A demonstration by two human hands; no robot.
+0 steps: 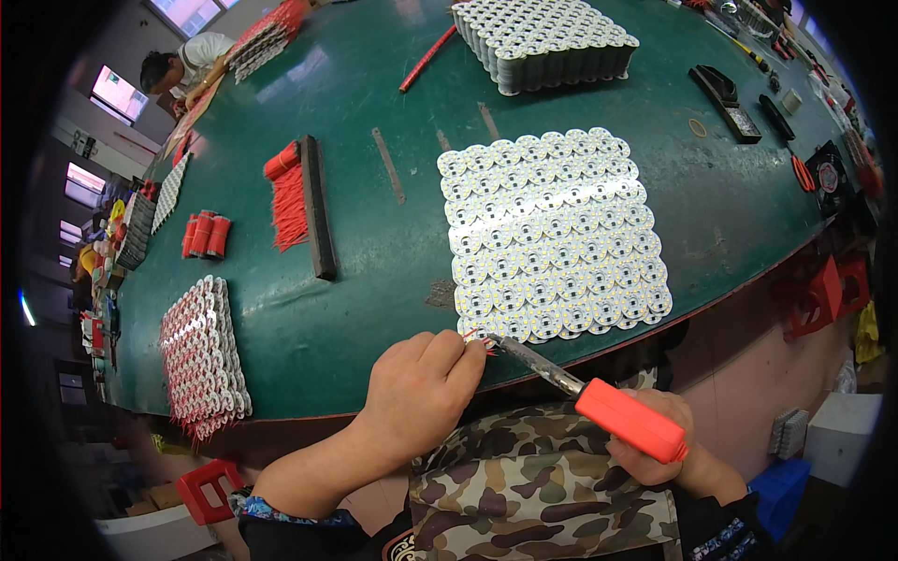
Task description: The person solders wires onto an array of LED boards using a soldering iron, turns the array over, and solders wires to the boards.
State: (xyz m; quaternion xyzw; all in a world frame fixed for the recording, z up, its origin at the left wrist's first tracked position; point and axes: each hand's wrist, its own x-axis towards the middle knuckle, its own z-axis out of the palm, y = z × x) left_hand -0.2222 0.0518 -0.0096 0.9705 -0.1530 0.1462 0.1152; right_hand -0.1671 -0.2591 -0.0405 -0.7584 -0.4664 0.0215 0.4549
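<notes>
My right hand [659,439] is wrapped around the red handle of a soldering iron [631,419]. Its metal shaft slants up and left, bringing the tip to the near left corner of a panel of round white LED boards [561,238]. At that same corner my left hand [421,383] pinches a short red wire [470,333], its ends poking out around the fingertips. The fingers hide most of the wire, so whether it touches the board cannot be made out. The panel lies flat at the table's near edge, its discs joined in rows.
On the green table [374,327], a stack of LED panels [552,47] stands at the back. Loose red wires [290,206] lie beside a dark bar [318,206]; red wire bundles [206,234] and wired panels [204,355] are farther left. Another person [192,70] leans over the far left.
</notes>
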